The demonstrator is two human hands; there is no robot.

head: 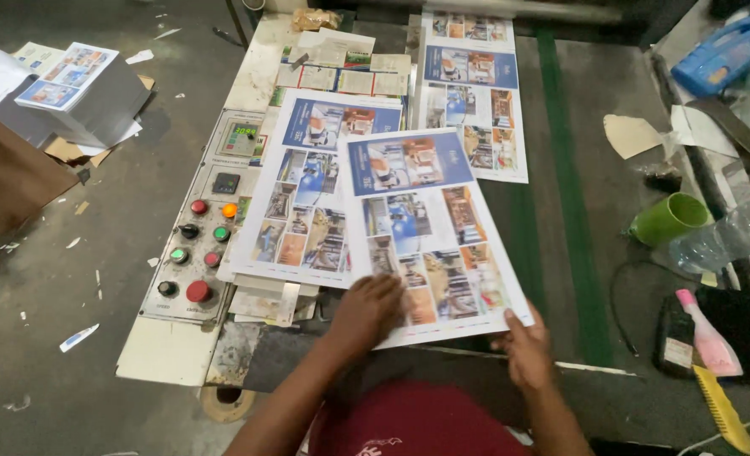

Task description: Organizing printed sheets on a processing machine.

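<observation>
The dark table (561, 169) fills the centre and right of the frame, w/ a green stripe (565, 169) run top to bottom right of centre. A pale control panel (202, 228) w/ red, green, black and orange buttons is seen left of centre. At upper left, on the floor, a stack of sheets (84, 93) is seen beside a brown cardboard piece (8, 177).

The printed sheet (430, 228) lies in the centre of the frame, tilted a little, its lower edge toward the person. It is white-bordered, w/ a blue banner across the top and rows of small colour photos below; small colour marks are seen along its lower margin. It partly overlaps a second printed sheet (303, 194) of the same look to its left, which rests on a pile; a third sheet (472, 93) lies at upper centre.

The left hand (366, 308) is laid flat on the sheet's lower left part, fingers pressed together and curled down onto the paper. The right hand (523, 342) is at the sheet's lower right corner, thumb on top; the corner is pinched, though the under fingers are hidden.

At right are seen a blue container (725, 51), a clear plastic bottle (730, 236), a green cup (666, 219) on its side, and a pink-capped bottle (709, 333) at lower right.
</observation>
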